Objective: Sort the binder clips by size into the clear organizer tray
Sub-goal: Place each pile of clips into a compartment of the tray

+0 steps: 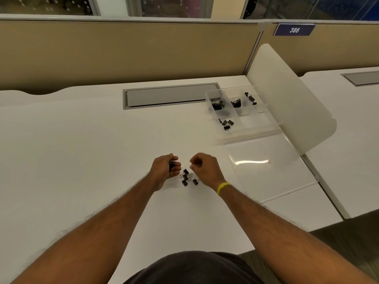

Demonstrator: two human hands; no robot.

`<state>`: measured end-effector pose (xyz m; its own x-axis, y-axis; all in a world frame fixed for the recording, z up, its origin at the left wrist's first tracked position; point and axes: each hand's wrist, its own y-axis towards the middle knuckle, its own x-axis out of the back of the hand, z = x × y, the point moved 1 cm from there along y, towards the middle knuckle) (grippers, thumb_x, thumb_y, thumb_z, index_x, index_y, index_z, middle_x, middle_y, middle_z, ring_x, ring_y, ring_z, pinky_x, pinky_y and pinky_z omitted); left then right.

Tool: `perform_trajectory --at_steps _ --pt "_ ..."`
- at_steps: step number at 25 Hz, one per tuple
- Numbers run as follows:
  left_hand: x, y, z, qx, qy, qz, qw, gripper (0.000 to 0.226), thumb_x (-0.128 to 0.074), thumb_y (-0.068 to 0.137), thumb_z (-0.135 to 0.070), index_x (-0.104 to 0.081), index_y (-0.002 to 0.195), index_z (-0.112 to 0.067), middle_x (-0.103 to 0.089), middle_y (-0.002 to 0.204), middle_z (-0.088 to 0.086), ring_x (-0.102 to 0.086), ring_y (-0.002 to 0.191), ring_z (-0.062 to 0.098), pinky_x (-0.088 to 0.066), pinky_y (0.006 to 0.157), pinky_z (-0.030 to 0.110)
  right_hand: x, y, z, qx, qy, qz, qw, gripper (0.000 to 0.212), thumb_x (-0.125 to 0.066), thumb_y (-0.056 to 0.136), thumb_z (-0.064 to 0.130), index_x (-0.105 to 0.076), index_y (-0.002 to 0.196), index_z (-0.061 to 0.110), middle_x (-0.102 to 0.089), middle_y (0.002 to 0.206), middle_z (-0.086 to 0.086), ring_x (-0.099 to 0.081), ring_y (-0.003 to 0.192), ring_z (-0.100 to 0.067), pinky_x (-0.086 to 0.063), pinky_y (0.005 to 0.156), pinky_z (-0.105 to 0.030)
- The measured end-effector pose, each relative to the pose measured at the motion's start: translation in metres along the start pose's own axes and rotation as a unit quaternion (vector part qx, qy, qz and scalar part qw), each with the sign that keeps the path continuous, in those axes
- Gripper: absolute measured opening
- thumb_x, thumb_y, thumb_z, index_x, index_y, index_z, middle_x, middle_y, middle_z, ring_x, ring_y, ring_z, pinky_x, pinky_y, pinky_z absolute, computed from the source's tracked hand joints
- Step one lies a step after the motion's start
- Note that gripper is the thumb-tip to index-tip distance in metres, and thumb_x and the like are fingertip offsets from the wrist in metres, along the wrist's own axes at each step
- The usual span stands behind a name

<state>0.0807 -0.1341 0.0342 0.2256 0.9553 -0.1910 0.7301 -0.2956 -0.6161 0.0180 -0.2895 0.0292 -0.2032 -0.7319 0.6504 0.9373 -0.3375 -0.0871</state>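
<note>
White worktop (82, 150), smooth and bare over most of its width, runs back to a tan fabric partition (123, 54) with dark windows above it. A grey cable hatch (170, 95) is sunk into the surface at twelve o'clock from the hands. At one o'clock, high on the partition, a blue sign (294, 29) reads 386. A frosted divider panel (287, 99) stands along the worktop's edge at two o'clock, with a neighbouring desk (348, 140) beyond it and dark carpet (338, 242) at four o'clock.

The clear organizer tray (256, 124) sits at two o'clock from the hands, well apart from them, just beside the divider panel. Four of its compartments already hold sorted clips (217, 104). A clear lid (266, 171) lies flat at three o'clock, touching the tray's near edge.

The left hand (164, 169) is curled round a black clip (171, 165), which shows between thumb and fingers. The right hand (205, 169), with a yellow wristband (222, 187) behind it, hovers with fingers curled in and thumb against forefinger; I cannot tell whether anything is pinched there. Between the two hands, at six o'clock from the fingertips, a small cluster of loose binder clips (187, 178) lies on the worktop, just beside the left hand.
</note>
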Motion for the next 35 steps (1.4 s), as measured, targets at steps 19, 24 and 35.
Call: perform_trajectory --at_steps 19,24,35 --pt "0.007 0.010 0.007 0.035 -0.066 0.011 0.997 0.032 -0.046 0.101 -0.031 -0.061 0.106 -0.004 -0.067 0.099 0.017 -0.068 0.090 0.030 -0.056 0.076 0.037 -0.013 -0.011 0.016 0.220 -0.062 0.007 0.973 0.010 -0.064 0.077 0.009 -0.066 0.087 0.012 -0.061 0.082 0.000 -0.056 0.073 -0.014 -0.050 0.065 -0.032" --pt "0.008 0.006 0.005 0.059 -0.134 0.040 0.988 0.037 -0.038 0.101 -0.029 -0.062 0.105 -0.001 -0.065 0.091 0.015 -0.067 0.074 0.024 -0.055 0.068 0.036 -0.020 -0.009 0.031 0.241 -0.057 0.014 0.969 0.020 -0.062 0.087 0.013 -0.067 0.107 0.016 -0.068 0.098 0.000 -0.058 0.090 -0.015 -0.048 0.079 -0.025" --pt "0.029 0.009 0.010 0.046 -0.142 -0.018 0.989 0.035 -0.042 0.101 -0.029 -0.058 0.113 0.000 -0.063 0.110 0.024 -0.065 0.098 0.034 -0.054 0.090 0.042 -0.030 -0.004 -0.011 0.008 -0.200 0.120 0.972 0.043 -0.065 0.086 0.035 -0.056 0.126 0.018 -0.050 0.121 -0.007 -0.049 0.112 -0.025 -0.048 0.088 -0.038"
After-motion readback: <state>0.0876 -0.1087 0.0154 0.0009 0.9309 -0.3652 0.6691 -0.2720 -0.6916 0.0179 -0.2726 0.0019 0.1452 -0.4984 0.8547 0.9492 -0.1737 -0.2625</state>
